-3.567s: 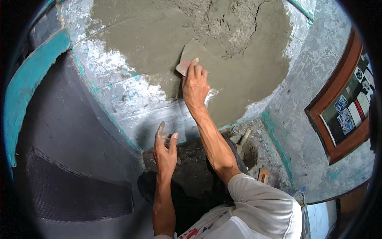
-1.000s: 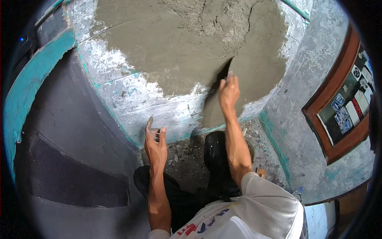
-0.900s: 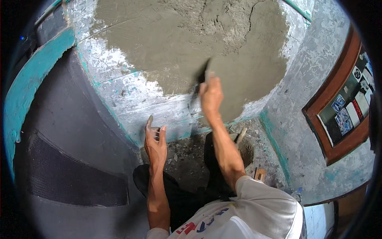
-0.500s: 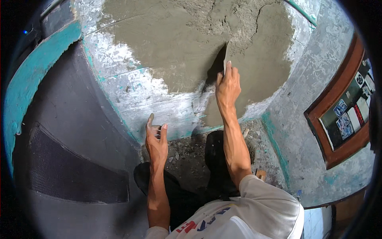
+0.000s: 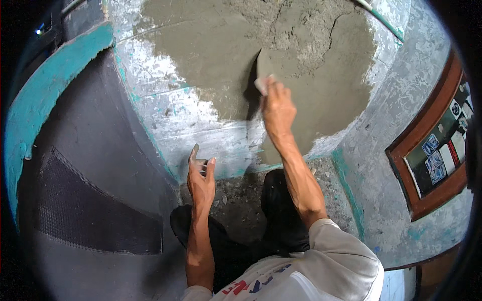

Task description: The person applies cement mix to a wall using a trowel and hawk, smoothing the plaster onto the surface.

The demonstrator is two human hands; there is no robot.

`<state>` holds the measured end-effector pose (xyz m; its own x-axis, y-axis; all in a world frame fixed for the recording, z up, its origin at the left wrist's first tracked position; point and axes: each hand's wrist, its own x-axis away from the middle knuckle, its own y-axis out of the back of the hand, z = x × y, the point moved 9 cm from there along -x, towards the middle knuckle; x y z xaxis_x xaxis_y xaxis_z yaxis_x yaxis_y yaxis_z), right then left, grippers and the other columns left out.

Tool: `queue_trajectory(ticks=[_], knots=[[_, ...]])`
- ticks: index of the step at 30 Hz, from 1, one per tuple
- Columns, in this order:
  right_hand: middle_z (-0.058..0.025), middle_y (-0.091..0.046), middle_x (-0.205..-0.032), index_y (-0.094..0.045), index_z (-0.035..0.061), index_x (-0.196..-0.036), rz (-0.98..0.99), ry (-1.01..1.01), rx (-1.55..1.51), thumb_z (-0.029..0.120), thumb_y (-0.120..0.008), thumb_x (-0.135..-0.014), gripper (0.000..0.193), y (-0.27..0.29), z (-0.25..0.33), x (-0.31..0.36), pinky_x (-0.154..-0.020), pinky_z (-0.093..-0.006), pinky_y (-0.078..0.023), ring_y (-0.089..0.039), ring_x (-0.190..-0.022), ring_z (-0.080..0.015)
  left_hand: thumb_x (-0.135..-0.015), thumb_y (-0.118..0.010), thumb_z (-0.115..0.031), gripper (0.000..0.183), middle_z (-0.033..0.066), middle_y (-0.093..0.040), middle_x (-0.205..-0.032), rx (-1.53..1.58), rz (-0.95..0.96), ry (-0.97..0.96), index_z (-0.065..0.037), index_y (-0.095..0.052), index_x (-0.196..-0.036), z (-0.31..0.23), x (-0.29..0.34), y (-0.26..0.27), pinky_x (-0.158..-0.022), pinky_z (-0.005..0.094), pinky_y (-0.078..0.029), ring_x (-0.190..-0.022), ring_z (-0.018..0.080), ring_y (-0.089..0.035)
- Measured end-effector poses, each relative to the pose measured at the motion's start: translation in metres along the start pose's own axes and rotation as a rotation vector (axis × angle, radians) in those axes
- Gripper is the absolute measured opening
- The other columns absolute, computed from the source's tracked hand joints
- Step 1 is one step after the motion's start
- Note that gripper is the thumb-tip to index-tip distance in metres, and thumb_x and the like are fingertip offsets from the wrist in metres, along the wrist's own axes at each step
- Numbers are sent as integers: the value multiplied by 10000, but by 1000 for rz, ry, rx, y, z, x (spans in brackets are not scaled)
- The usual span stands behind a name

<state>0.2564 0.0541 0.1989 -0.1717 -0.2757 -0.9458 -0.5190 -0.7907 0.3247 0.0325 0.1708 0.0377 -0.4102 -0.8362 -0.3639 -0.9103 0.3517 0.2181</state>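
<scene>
My right hand grips a plastering trowel, its flat grey blade smeared with plaster. The blade is tilted at the wall, with a dark shadow along its left side; its handle is mostly hidden in my fingers. Around it spreads a broad patch of wet grey-brown plaster, smooth on the left and right, rough and cracked toward the top. Lower left, my left hand hovers in front of the whitish bare wall, index finger and thumb apart, plaster on the fingertips. I see nothing held in it.
A grey panel with a dark mesh patch and a turquoise edge stands on the left. On the right wall hangs a brown wooden frame with stickers inside. Crumbled debris covers the floor by my legs. A thin pipe runs at top right.
My right hand has swept the trowel a little to the left across the plaster, and the blade has turned to show more of its face. My left hand keeps nearly the same place and pose.
</scene>
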Motion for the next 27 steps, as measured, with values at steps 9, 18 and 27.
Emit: queue_trajectory(ticks=[9,18,27], knots=[[-102,-621,-1176,-599,-30,-1455,275,452,-100,104,-697,-888,591,4,66,58,-759,-364,-588,-607,-1005,-225,-1056,-704,-233,652,105,-702,-955,-3,5,2,-75,-433,-1627,-7,2,-2,-814,394,-537,-860,216,-654],[-95,-598,-1361,-639,34,-1438,-119,1009,352,214,-643,-923,546,34,62,-71,-852,-344,-499,-585,-1103,-231,-1064,-692,-254,657,114,-713,-999,-2,47,71,-89,-417,-1638,4,-2,-4,-831,409,-540,-917,232,-665],[-90,-598,-1398,-700,32,-1305,-64,1251,592,214,-650,-914,434,-3,16,-43,-889,-339,-501,-576,-1117,-238,-1079,-676,-271,641,76,-688,-986,-42,53,45,-95,-423,-1641,12,-5,-17,-746,371,-523,-857,174,-630]])
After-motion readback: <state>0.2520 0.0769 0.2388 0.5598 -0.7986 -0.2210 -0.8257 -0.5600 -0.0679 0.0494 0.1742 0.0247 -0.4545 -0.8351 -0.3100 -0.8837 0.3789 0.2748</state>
